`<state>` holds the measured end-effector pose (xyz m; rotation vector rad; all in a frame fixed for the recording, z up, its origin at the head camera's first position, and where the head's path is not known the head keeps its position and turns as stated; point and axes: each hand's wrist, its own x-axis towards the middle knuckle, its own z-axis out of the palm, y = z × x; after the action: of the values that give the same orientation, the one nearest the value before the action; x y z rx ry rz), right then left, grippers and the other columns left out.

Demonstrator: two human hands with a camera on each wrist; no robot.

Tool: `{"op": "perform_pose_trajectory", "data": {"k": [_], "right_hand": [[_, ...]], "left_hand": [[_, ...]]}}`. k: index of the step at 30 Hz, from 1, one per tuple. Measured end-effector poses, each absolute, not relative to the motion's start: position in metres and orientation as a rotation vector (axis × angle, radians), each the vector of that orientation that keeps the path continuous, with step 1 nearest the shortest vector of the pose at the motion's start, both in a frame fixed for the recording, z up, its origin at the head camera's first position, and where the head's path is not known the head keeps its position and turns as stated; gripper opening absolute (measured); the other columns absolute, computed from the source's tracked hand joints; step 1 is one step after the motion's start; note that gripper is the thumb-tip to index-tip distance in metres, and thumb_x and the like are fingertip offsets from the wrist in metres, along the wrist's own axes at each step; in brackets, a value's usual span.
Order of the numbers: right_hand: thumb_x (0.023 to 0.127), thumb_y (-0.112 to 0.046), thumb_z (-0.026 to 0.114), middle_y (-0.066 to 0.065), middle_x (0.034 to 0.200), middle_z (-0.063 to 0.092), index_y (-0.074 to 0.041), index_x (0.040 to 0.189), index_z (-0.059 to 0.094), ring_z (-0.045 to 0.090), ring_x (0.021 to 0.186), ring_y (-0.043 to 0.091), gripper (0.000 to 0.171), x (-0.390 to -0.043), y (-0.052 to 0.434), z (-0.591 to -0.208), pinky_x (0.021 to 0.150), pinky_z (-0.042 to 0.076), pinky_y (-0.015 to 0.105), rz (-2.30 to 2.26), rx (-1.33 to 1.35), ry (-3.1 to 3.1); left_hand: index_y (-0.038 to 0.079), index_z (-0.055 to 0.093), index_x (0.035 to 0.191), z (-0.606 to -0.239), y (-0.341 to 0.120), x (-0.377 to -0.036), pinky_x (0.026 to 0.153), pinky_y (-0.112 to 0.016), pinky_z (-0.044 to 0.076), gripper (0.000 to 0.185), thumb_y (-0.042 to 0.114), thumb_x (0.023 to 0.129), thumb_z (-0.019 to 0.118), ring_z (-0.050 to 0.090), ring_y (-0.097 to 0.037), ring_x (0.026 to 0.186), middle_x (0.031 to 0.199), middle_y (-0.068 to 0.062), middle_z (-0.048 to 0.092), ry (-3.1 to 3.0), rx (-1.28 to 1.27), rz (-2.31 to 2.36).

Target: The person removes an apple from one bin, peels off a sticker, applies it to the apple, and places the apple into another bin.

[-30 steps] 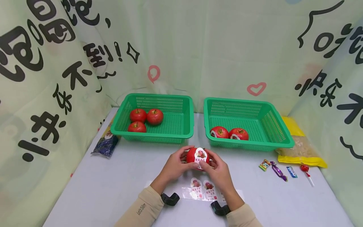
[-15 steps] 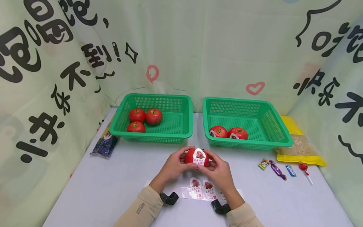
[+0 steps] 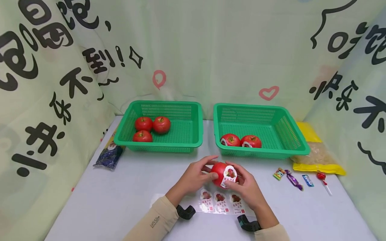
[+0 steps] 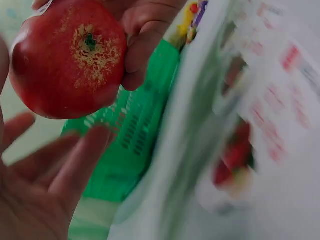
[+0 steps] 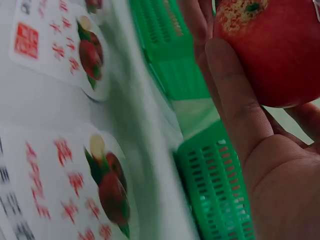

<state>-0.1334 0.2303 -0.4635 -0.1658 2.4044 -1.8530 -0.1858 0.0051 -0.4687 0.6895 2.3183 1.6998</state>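
Note:
A red apple (image 3: 217, 174) is held above the table's front middle, with a white printed sticker (image 3: 230, 174) on its side. My right hand (image 3: 248, 184) grips it from the right, thumb by the sticker's lower edge. My left hand (image 3: 195, 175) is at the apple's left side. In the left wrist view, the left hand's (image 4: 47, 185) fingers are spread and apart from the apple (image 4: 65, 65). The right wrist view shows the right hand (image 5: 280, 170) around the apple (image 5: 280, 55). Below lies a clear sheet with stickers (image 3: 221, 202).
The left green basket (image 3: 163, 148) holds three apples (image 3: 161, 125); the right green basket (image 3: 262, 153) holds two stickered apples (image 3: 251, 141). Wrapped candies (image 3: 292, 179) and a lollipop (image 3: 321, 176) lie at right, near a yellow bag (image 3: 318, 157). A dark packet (image 3: 109, 155) sits at left.
Both hands and the apple have moved to the right. The apple has turned so its sticker faces more to the right, and the left fingers have loosened. More of the sticker sheet shows.

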Motion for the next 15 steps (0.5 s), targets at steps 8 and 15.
{"op": "perform_pose_trajectory", "data": {"k": [8,15], "right_hand": [[0.091,0.003,0.066,-0.009,0.132,0.058,-0.021,0.143,0.047,0.061,0.118,0.008,0.06,-0.124,0.25,-0.465,0.089,0.062,0.025,-2.225,-0.099,2.176],[0.091,0.005,0.064,-0.006,0.138,0.052,-0.022,0.15,0.04,0.058,0.124,0.01,0.07,-0.124,0.25,-0.462,0.092,0.061,0.026,-2.289,-0.077,2.096]], "left_hand": [[0.025,0.044,0.162,-0.455,0.054,-0.23,0.101,-0.045,0.06,0.068,0.041,0.101,0.071,0.068,-0.036,0.128,0.158,-0.014,0.055,2.486,0.322,1.824],[0.024,0.047,0.161,-0.469,0.066,-0.244,0.091,-0.041,0.063,0.07,0.039,0.099,0.076,0.07,-0.034,0.125,0.144,-0.019,0.066,2.507,0.22,1.85]]}}
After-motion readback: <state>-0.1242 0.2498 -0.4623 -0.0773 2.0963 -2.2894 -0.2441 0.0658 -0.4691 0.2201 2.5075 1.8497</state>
